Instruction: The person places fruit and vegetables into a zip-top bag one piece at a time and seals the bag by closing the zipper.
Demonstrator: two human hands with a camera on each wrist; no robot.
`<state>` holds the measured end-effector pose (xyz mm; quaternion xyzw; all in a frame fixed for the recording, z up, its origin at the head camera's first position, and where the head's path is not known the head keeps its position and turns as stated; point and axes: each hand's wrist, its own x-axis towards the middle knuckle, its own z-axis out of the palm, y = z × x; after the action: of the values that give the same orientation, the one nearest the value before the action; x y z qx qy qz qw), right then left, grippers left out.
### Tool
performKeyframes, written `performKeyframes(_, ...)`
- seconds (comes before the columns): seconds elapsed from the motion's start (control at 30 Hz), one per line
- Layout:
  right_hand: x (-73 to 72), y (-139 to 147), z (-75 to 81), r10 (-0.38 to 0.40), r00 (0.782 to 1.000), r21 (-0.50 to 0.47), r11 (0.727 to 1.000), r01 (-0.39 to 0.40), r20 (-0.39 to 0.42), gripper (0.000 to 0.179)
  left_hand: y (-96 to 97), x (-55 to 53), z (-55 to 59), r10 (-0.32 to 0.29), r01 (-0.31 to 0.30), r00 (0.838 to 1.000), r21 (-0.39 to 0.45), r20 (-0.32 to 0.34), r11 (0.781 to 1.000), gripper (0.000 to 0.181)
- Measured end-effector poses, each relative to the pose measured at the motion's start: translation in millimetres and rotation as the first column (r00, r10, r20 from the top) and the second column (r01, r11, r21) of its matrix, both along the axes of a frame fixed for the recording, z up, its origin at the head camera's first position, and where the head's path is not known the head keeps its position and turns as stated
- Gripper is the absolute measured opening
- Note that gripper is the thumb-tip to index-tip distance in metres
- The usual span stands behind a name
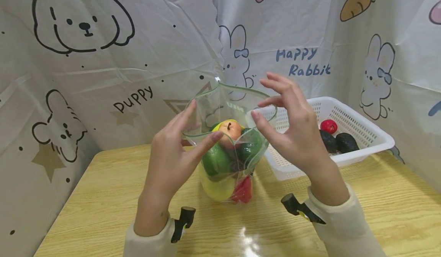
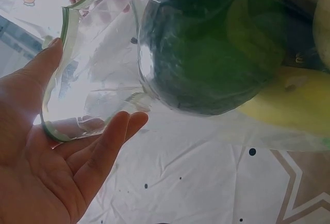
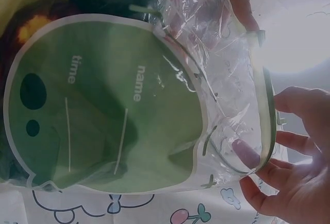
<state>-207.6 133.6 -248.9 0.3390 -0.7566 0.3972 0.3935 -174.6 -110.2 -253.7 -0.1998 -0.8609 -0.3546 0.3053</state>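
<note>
A clear zip bag [image 1: 237,96] with a green rim stands on the table, its mouth spread wide. Inside are an orange-pink fruit with a stem [image 1: 230,130], rounded green produce [image 1: 217,159], a yellow piece [image 1: 215,188] and something red [image 1: 243,190]. My left hand [image 1: 172,150] touches the left of the mouth, fingers extended, its thumb at the front rim. At the right side of the mouth, my right hand [image 1: 293,123] has its thumb and fingers spread apart. In the right wrist view, a green label [image 3: 103,105] reads "name" and "time"; one fingertip shows through the plastic.
A white slotted basket [image 1: 365,155] stands behind and to the right of the bag. It holds a red item [image 1: 329,126] and dark, avocado-like fruits [image 1: 346,142]. Printed curtains [image 1: 172,31] hang close behind the wooden table [image 1: 103,196].
</note>
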Motion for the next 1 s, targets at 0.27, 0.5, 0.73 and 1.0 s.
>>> performKeyframes(0.27,1.1,0,0.2,0.000,1.000,0.002,1.000,0.000,0.013,0.052,0.1,-0.2,-0.2,-0.006,0.006,1.000,0.006,-0.004,1.000,0.082)
performKeyframes(0.5,0.3,0,-0.3,-0.007,1.000,0.016,1.000,0.007,0.014,0.050,0.1,0.4,0.1,-0.001,0.001,1.000,0.006,0.005,1.000,0.082)
performKeyframes(0.73,1.9,2,0.3,-0.028,0.999,0.023,0.999,0.027,0.021,0.048,0.7,-0.3,-0.2,0.000,0.000,1.000,0.005,0.003,1.000,0.082)
performKeyframes(1.0,2.1,23,9.0,-0.114,0.992,0.011,0.993,0.114,-0.048,0.038,0.7,0.2,0.1,0.014,-0.014,1.000,0.006,0.007,1.000,0.081)
